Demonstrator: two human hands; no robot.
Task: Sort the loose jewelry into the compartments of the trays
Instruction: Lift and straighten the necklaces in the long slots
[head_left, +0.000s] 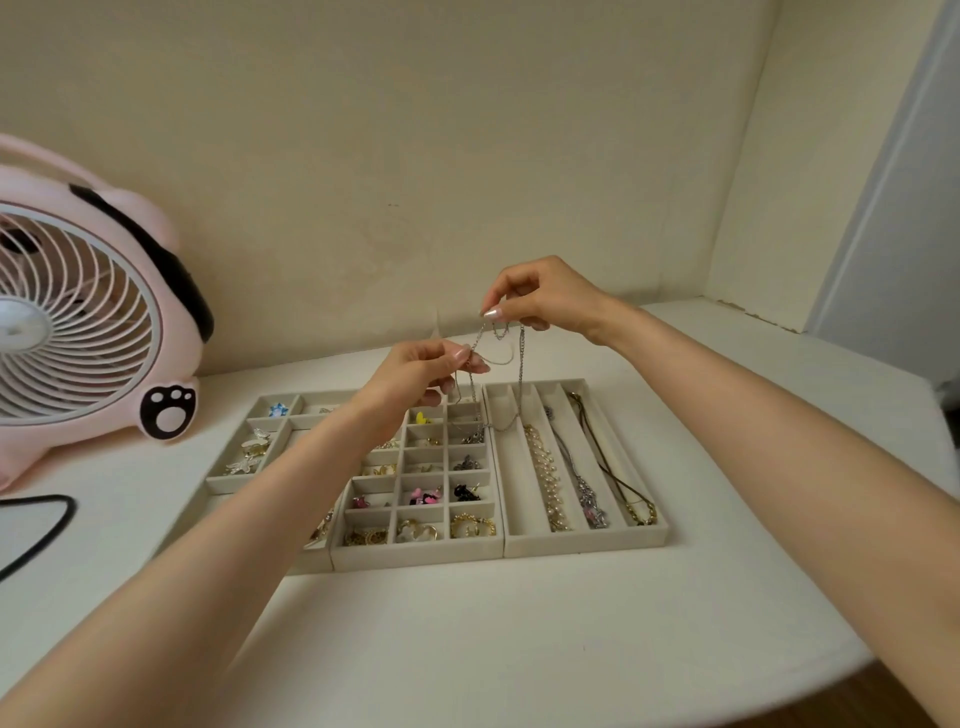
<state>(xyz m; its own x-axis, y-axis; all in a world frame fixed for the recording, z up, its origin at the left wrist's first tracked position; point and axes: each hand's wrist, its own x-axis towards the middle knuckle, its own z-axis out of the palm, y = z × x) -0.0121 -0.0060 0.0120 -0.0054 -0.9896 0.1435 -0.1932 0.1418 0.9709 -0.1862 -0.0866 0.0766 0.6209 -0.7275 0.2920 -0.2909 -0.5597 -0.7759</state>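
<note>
A broad stretch of white table (467, 649) lies between its curved front edge and the trays. The grid tray (415, 560) and slot tray (587, 546) sit edge to edge, with a third tray (228, 487) to the left under the left forearm. Above their far ends, the left hand (415, 384) has a closed grip, thumb and forefinger pinching a strand of the chain (521, 364). The right hand (540, 296), higher, pinches its top. The loops hang to the seam between the two trays; whether they touch is unclear. A fan (78, 312) stands far left.
</note>
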